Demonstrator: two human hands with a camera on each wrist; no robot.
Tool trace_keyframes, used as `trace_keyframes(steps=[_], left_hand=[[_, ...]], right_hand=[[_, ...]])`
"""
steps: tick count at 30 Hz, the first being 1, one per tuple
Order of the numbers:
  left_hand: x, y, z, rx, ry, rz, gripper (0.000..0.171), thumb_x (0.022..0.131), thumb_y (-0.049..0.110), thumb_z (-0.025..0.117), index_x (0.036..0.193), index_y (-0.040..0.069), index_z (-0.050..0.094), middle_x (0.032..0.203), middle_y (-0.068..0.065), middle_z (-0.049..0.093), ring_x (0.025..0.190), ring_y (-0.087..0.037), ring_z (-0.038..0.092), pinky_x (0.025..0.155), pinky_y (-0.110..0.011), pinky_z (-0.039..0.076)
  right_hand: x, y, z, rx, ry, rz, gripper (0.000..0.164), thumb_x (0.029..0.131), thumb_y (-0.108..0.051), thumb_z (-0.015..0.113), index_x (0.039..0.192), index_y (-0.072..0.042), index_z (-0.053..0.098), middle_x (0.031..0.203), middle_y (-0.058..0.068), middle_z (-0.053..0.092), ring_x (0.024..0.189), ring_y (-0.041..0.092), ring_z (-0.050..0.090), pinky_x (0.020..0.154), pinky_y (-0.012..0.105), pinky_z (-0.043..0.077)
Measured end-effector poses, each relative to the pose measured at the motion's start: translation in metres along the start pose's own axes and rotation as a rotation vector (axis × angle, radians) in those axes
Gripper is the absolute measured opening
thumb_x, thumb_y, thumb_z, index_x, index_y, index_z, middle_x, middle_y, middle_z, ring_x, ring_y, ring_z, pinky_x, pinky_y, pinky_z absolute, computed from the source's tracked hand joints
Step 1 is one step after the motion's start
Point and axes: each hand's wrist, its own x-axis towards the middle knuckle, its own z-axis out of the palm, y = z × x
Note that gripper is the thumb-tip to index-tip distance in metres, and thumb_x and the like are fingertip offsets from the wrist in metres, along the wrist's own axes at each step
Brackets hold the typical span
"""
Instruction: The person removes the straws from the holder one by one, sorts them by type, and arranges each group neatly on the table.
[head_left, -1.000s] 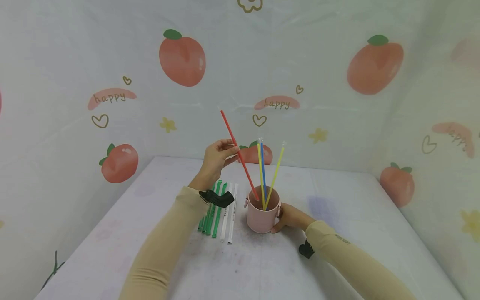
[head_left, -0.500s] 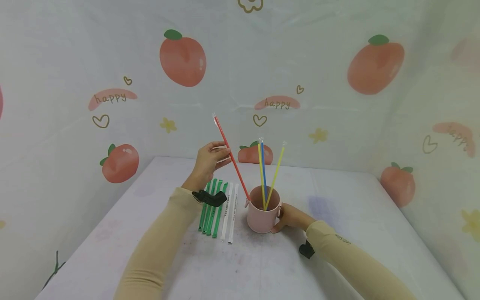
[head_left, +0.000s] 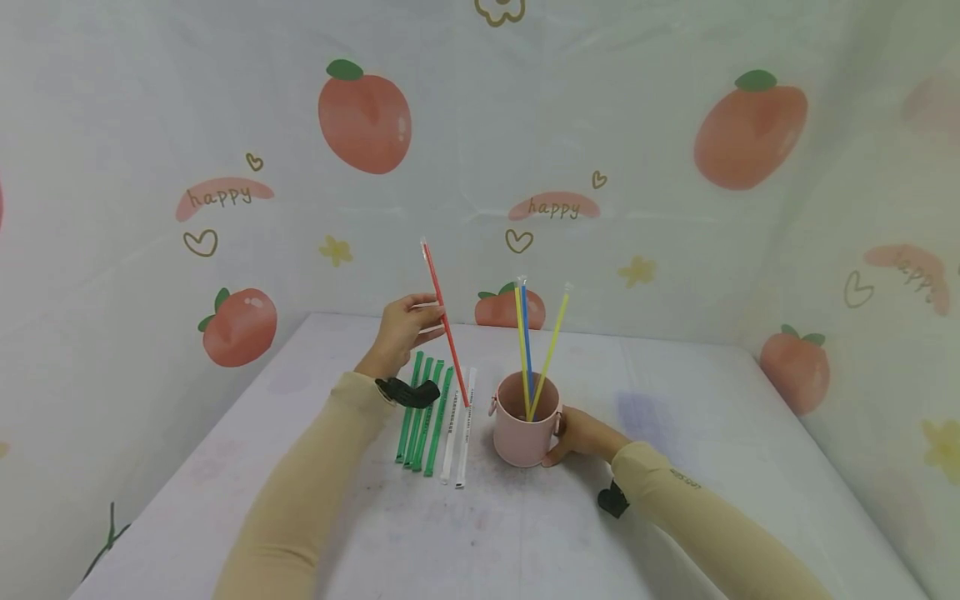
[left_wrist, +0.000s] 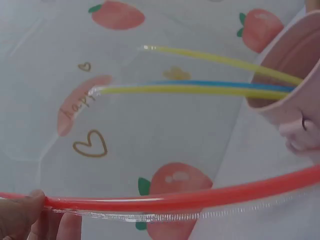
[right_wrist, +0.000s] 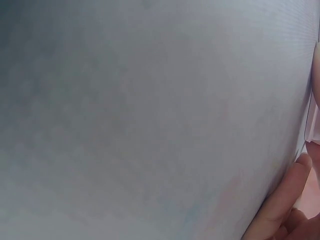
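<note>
At the left of the white table (head_left: pixel 570 533), a tan sleeve (head_left: pixel 300 483) runs up to a black band (head_left: pixel 408 392) and the left hand (head_left: pixel 400 333). Its thumb and fingertips are drawn narrow, pinching a red straw (head_left: pixel 452 342) in a clear wrapper. Below lie 4 green straws (head_left: pixel 427 421), side by side and slightly slanted, and just right of them 2 white straws (head_left: pixel 464 442) with dark print. The red straw is tilted, top leaning left; its lower end overlaps the white straws in the head view, and whether it touches them I cannot tell. It is outside the pink cup (head_left: pixel 521 442), which stands upright to the right with 2 yellow straws (head_left: pixel 555 335) and 1 blue straw (head_left: pixel 527 333) inside. Further right, the right hand (head_left: pixel 588 435) holds the cup's side, thumb near the base; its other fingers are mostly hidden. Peaches are printed on the backdrop (head_left: pixel 450 108) behind.
</note>
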Motion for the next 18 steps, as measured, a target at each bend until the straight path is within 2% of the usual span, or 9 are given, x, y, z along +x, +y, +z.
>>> trace_keyframes(steps=[7,14,18], left_hand=[[0.007,-0.010,-0.014,0.057,0.007,-0.041,0.043,0.094,0.009,0.063,0.134,0.001,0.052,0.100,-0.003,0.061,0.086,-0.010,0.063,0.089,-0.032,0.056],[0.011,-0.021,-0.029,0.110,0.010,-0.103,0.043,0.094,0.009,0.063,0.135,0.001,0.053,0.108,-0.006,0.061,0.086,-0.009,0.062,0.084,-0.026,0.057],[0.012,-0.027,-0.036,0.161,0.013,-0.122,0.042,0.094,0.007,0.062,0.134,0.000,0.053,0.106,-0.006,0.063,0.083,-0.008,0.063,0.084,-0.027,0.057]], right_hand=[[0.001,0.001,0.000,0.006,-0.007,-0.013,0.092,0.062,-0.012,0.092,0.140,0.002,0.045,0.144,0.018,0.048,0.136,0.037,0.039,0.113,0.053,0.031],[0.002,0.002,0.000,0.016,-0.014,-0.018,0.093,0.062,-0.012,0.092,0.141,0.002,0.044,0.144,0.018,0.047,0.136,0.038,0.039,0.113,0.054,0.031],[0.002,0.003,0.000,0.017,-0.007,-0.027,0.090,0.062,-0.012,0.092,0.138,0.002,0.047,0.143,0.018,0.048,0.136,0.038,0.040,0.112,0.054,0.032]])
